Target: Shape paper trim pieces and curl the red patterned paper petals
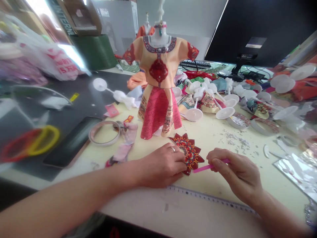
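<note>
Here, right hand pinching pink strip over cream tabletop; black monitor behind.

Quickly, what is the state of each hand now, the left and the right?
Left hand: open, fingers pressing on a red flower-shaped paper cutout.
Right hand: closed, holding a pink strip.

At twelve o'clock a miniature peach-and-red dress stands on a white mannequin form, with a black monitor towering toward one o'clock. White plastic stands lie among patterned fabric scraps around two o'clock. A smartphone rests at nine o'clock beside red and yellow bangles, though blur makes these look possibly like hair ties. A roll of tape sits just left of the dress, and a plastic bag slumps at ten o'clock.
</note>
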Motion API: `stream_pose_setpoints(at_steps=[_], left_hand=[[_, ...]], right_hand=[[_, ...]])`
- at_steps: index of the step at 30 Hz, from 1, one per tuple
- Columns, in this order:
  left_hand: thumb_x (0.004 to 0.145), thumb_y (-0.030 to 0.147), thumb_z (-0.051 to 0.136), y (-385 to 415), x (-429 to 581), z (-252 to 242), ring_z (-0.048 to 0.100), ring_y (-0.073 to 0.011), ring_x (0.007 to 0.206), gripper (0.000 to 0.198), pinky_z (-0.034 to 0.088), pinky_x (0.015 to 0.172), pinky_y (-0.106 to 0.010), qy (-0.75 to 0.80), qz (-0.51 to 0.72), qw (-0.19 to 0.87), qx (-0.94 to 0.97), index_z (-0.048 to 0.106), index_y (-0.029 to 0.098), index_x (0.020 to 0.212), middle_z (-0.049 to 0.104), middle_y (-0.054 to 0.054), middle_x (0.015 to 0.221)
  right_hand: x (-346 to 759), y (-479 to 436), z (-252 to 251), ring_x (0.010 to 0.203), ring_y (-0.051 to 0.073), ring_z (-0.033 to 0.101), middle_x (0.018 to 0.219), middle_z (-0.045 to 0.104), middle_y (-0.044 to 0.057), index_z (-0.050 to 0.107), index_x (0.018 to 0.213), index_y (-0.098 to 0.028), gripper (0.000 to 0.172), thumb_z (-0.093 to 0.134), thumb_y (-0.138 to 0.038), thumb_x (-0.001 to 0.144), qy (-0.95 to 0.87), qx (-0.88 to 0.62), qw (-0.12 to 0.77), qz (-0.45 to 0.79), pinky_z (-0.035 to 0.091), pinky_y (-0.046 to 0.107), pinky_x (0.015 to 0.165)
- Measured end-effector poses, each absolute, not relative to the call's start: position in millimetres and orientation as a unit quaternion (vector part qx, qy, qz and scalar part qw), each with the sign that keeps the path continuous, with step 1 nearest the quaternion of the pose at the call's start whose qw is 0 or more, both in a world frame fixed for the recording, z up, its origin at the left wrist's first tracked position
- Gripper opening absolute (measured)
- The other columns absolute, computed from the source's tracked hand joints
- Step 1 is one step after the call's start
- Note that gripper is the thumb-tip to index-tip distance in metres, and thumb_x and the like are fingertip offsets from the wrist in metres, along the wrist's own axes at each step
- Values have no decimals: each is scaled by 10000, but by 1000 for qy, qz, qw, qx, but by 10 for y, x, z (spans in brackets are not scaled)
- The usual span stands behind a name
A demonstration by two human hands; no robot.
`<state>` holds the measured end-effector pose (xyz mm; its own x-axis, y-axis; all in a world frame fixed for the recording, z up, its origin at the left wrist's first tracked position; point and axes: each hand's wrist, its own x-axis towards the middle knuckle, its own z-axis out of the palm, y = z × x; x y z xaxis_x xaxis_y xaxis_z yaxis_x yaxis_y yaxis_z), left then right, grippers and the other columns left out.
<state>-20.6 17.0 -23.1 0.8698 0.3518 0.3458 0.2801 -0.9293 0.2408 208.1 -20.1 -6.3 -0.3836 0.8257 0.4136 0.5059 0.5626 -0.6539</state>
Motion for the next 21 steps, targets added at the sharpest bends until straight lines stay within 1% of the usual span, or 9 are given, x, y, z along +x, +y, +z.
stream_pose_setpoints(at_steps=[4, 9, 15, 21], left_hand=[[872, 198, 490, 169, -204, -221, 511, -165, 805, 160, 397, 809, -320, 166, 192, 87, 963, 644, 159, 853, 605, -38, 814], [876, 214, 481, 155, -209, -199, 511, -171, 820, 163, 396, 818, -325, 164, 179, 81, 967, 638, 169, 864, 594, -32, 805], [902, 253, 416, 54, -202, -175, 515, -204, 811, 233, 405, 817, -385, 147, 159, 14, 976, 611, 127, 886, 587, -66, 834], [885, 359, 471, -25, -180, -189, 525, -225, 808, 306, 413, 832, -413, 139, 147, -28, 979, 628, 96, 883, 577, -80, 856]], right_hand=[[2079, -197, -60, 534, 94, 483, 628, 524, -25, 534, 798, -208, 148, 456, -175, 920, -803, -416, 369, 217, 383, 212, 483], [2078, -199, -61, 535, 99, 488, 622, 521, -25, 525, 789, -216, 159, 450, -167, 920, -801, -422, 362, 223, 392, 219, 494], [2061, -193, -42, 542, 99, 507, 633, 541, -25, 529, 791, -219, 152, 457, -167, 914, -803, -422, 361, 217, 396, 217, 497], [2072, -206, -45, 530, 94, 504, 659, 564, -24, 530, 774, -214, 161, 465, -191, 919, -801, -429, 359, 215, 399, 225, 505]])
